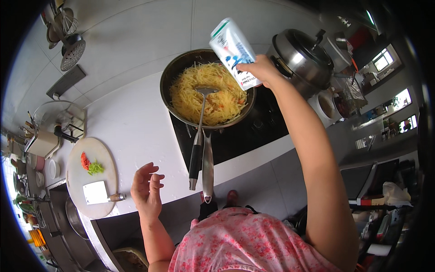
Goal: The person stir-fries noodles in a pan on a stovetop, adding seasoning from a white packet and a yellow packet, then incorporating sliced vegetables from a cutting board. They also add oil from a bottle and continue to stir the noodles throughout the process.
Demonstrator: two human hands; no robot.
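Observation:
My right hand (262, 70) grips a white printed pouch (234, 51) with a green band at its upper end. The pouch is tilted above the right rim of the frying pan (166, 97). Thin pale-yellow shreds (190, 81) with orange-red bits fill the pan. A spatula (203, 112) rests with its metal blade on the shreds. Its black handle leans out over the pan rim, beside the pan's metal handle (208, 166). Nothing is in my left hand (148, 188), held with curled fingers apart near the counter's front edge.
A cutting board (108, 170) at left bears red shreds (85, 160), green shreds (96, 167) and a cleaver (96, 192). Behind it stands a glass lid (47, 112). A lidded steel pot (299, 54) is right of the pan on the black cooktop (238, 146). Utensils (73, 51) hang on the wall.

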